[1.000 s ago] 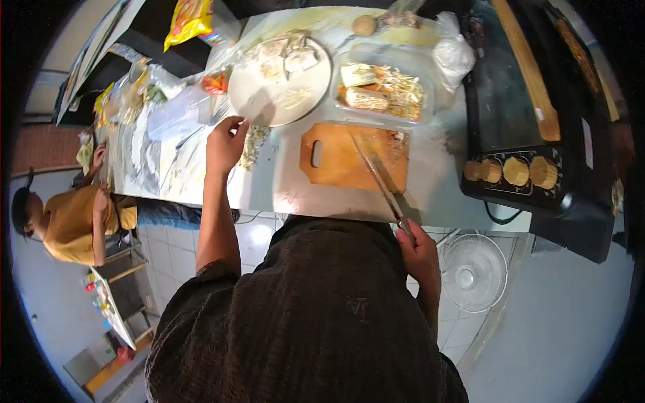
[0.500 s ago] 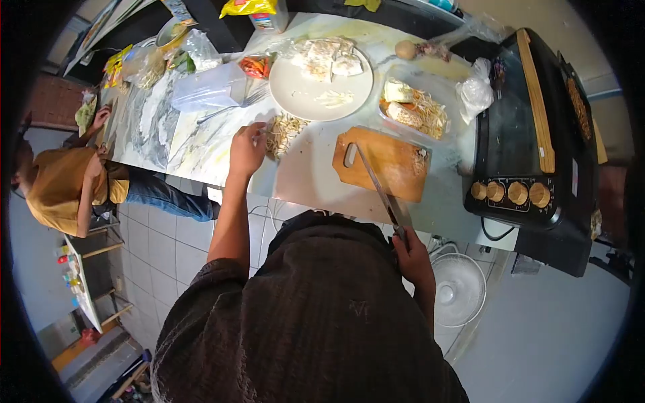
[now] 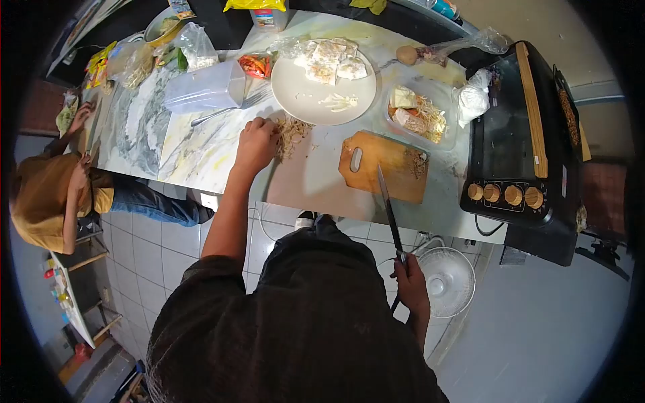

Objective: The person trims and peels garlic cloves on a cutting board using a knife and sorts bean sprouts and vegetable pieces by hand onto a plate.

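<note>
My right hand (image 3: 410, 282) is closed around the handle of a long knife (image 3: 388, 205), held low in front of the counter edge. The blade points up, its tip over the wooden cutting board (image 3: 369, 168), which has small brown bits at its right end. My left hand (image 3: 257, 146) rests on the counter with its fingers curled, at the left side of a pile of thin, pale strands (image 3: 292, 134) resembling bean sprout scraps. Its fingertips are partly hidden. Just behind stands a large plate (image 3: 289, 101) bearing white folded wraps (image 3: 332, 59) and pale shreds.
A clear container (image 3: 422, 113) of sprouts and other food sits behind the board, with a black oven (image 3: 514, 148) farther right. To the left lie a plastic box (image 3: 205, 87), a fork (image 3: 225, 113) and red chillies (image 3: 255, 66). Another person (image 3: 50, 195) is at the counter's far left.
My right hand has lowered the knife toward me, so its tip has drawn back across the board. My left hand has come down against the strands, which look more gathered. The view has shifted slightly.
</note>
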{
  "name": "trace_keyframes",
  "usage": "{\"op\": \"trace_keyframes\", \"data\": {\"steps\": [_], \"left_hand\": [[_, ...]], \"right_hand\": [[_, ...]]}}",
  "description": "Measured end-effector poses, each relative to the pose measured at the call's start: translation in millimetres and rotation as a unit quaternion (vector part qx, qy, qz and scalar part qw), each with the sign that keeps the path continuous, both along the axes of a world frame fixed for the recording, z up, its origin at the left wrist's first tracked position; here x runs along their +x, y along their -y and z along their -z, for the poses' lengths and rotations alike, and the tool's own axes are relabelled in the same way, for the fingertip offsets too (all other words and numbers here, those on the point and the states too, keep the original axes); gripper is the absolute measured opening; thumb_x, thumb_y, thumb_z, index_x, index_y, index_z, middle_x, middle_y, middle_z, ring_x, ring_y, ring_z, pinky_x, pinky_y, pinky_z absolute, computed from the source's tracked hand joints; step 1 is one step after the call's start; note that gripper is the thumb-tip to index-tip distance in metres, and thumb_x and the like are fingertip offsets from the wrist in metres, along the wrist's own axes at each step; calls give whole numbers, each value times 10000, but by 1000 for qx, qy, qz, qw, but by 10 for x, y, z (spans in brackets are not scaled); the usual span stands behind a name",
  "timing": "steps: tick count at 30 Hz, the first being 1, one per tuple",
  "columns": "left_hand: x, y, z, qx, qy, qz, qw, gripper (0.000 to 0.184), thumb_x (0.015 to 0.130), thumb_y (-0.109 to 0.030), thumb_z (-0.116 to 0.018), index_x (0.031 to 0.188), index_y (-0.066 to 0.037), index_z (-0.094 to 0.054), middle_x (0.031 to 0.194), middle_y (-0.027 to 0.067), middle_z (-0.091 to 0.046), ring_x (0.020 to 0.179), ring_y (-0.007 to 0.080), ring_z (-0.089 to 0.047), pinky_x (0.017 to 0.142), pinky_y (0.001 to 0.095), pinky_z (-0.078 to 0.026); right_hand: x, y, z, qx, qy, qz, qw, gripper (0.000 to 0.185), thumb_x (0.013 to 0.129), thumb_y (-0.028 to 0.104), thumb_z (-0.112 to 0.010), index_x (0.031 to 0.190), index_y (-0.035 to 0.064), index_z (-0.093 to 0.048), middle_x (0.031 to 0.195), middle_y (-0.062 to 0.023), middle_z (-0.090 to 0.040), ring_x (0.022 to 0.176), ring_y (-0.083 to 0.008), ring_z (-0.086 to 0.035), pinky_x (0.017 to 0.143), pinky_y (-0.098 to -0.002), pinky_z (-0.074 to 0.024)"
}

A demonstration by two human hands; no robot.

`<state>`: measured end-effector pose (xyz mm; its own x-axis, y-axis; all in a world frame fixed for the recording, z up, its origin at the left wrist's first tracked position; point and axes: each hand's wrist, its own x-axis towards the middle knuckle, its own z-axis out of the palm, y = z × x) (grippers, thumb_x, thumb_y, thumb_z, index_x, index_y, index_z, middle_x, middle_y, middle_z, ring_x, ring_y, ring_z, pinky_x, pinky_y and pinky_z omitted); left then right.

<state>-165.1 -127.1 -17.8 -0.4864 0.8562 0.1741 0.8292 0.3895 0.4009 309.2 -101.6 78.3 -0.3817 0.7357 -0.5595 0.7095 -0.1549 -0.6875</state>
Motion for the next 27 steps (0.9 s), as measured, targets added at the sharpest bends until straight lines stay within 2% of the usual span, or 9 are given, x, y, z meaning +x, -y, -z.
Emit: {"op": "trace_keyframes", "data": {"steps": [3, 5, 6, 7, 9, 10, 15, 21, 27], "left_hand": [[-85, 42, 28, 76, 121, 5, 990, 141, 887, -101, -679, 1005, -26, -692, 952, 158, -676, 924, 316, -651, 854, 414, -514], [-40, 109, -85, 138, 309, -100, 936, 127, 944, -91, -661, 1043, -12, -673, 907, 146, -665, 863, 209, -634, 826, 328, -498], [-53, 138, -81, 152, 326, -106, 927, 139, 994, -96, -634, 1091, -4, -670, 919, 75, -655, 826, 123, -572, 800, 270, -472], [-34, 131, -87, 152, 326, -106, 927, 139, 994, -96, -634, 1091, -4, -670, 919, 75, -655, 826, 123, -572, 800, 270, -472], [80, 118, -162, 262, 423, -126, 858, 183, 1011, -94, -617, 1157, 6, -662, 958, 8, -640, 839, 91, -548, 793, 270, -468], [163, 127, -245, 248, 462, -145, 839, 175, 1008, -128, -630, 1146, -29, -671, 1000, -27, -595, 863, 64, -511, 766, 219, -406], [588, 16, -436, 232, 511, -108, 820, 219, 1000, -84, -622, 1200, -8, -667, 960, -18, -636, 860, 71, -541, 777, 240, -449], [1445, -359, -332, 239, 519, -119, 812, 204, 1008, -193, -661, 1107, -19, -699, 942, 15, -717, 842, 110, -648, 766, 262, -484], [2301, -701, -224, 215, 547, -141, 797, 202, 997, -229, -693, 961, -31, -708, 894, 10, -717, 806, 91, -646, 761, 245, -497]], "right_hand": [[31, 74, -63, -34, 5, 38, 999, 293, 1039, 253, -557, 1188, 1, -552, 840, -105, -628, 787, -186, -649, 729, -352, -533], [86, 96, -50, -48, -1, 54, 997, 265, 1038, 238, -562, 1167, 6, -560, 803, -64, -593, 765, -153, -623, 697, -321, -517], [123, 91, -24, -36, -8, 43, 998, 255, 1037, 235, -563, 1161, 12, -564, 793, -54, -583, 758, -145, -614, 688, -313, -507], [142, 66, -14, -21, -17, 31, 999, 246, 1037, 233, -563, 1156, 18, -569, 783, -44, -574, 751, -138, -605, 678, -305, -498], [157, 17, -42, -22, -11, 33, 999, 215, 1038, 215, -556, 1138, 24, -571, 774, -18, -563, 731, -110, -561, 669, -292, -469], [151, -28, -47, -22, -8, 35, 999, 186, 1039, 196, -549, 1119, 30, -574, 765, 7, -552, 711, -82, -516, 659, -279, -439], [345, -268, 74, -28, -41, 51, 997, 208, 1042, 200, -553, 1157, 28, -575, 793, 3, -547, 721, -89, -523, 661, -269, -435], [770, -820, 198, -20, -69, -42, 997, 233, 1041, 213, -560, 1188, 34, -586, 837, -31, -599, 748, -116, -587, 694, -305, -495], [936, -1341, 138, 31, -57, -135, 989, 223, 1028, 212, -581, 1153, 27, -588, 791, -51, -601, 700, -128, -545, 671, -307, -465]]}}
